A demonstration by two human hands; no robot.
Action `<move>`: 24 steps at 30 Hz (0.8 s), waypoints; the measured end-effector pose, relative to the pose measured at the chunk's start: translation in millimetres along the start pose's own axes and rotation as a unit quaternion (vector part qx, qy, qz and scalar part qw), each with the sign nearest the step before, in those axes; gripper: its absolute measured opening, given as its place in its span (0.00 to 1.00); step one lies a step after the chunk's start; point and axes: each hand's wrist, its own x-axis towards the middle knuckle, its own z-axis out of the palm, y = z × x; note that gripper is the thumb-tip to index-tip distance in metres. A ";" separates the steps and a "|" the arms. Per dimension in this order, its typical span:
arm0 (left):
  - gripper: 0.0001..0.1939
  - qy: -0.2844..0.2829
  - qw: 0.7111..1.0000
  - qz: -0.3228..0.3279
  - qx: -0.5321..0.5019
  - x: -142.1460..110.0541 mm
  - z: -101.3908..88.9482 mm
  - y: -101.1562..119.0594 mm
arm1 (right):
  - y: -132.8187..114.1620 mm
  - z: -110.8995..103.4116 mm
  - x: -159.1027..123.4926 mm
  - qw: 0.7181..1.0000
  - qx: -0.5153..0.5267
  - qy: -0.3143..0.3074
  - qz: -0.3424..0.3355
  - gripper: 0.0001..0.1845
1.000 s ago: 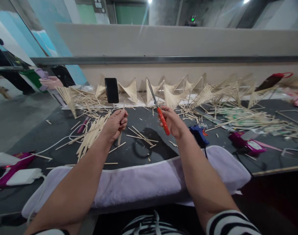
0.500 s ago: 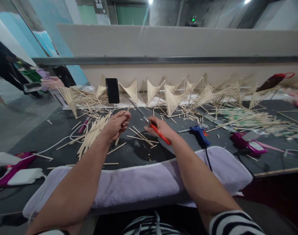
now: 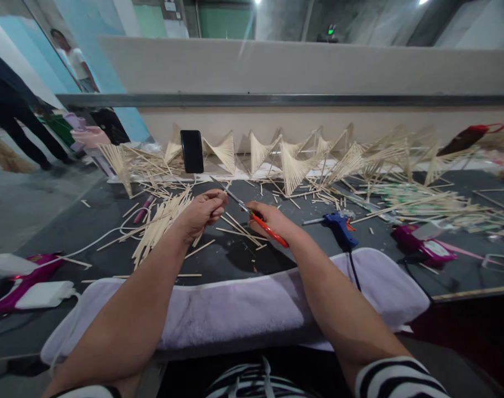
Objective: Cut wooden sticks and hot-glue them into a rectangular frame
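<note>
My left hand (image 3: pixel 206 213) is closed in a pinch on a thin wooden stick (image 3: pixel 198 239); most of the stick is hidden by the fingers, and its lower end shows under the hand. My right hand (image 3: pixel 274 218) grips scissors with red handles (image 3: pixel 271 230). Their metal blades point up and left, right by the left fingertips; whether they touch the stick I cannot tell. Beneath and left of my left hand is a pile of loose sticks (image 3: pixel 156 229). A few crossed sticks (image 3: pixel 240 229) lie between the hands.
Fan-shaped stick models (image 3: pixel 295 163) stand along the back. A phone (image 3: pixel 192 152) is propped upright there. To the right are a blue glue gun (image 3: pixel 341 229) and a magenta device (image 3: pixel 421 243). A lilac cushion (image 3: pixel 239 315) lies along the front edge. People stand at far left.
My right hand has brought the scissors left and down, from pointing upright to beside my left fingertips. The left hand has shifted slightly right. People at far left have moved.
</note>
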 end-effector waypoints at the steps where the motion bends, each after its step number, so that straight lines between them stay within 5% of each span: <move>1: 0.07 -0.001 1.000 -0.002 0.003 0.1 -0.1 -0.6 | 0.0 0.1 0.2 1.000 -0.002 0.000 0.004 0.26; 24: 0.09 0.003 0.997 -0.009 0.073 -4.4 -2.1 2.2 | 14.7 4.1 -0.6 0.998 -0.010 -0.018 -0.064 0.31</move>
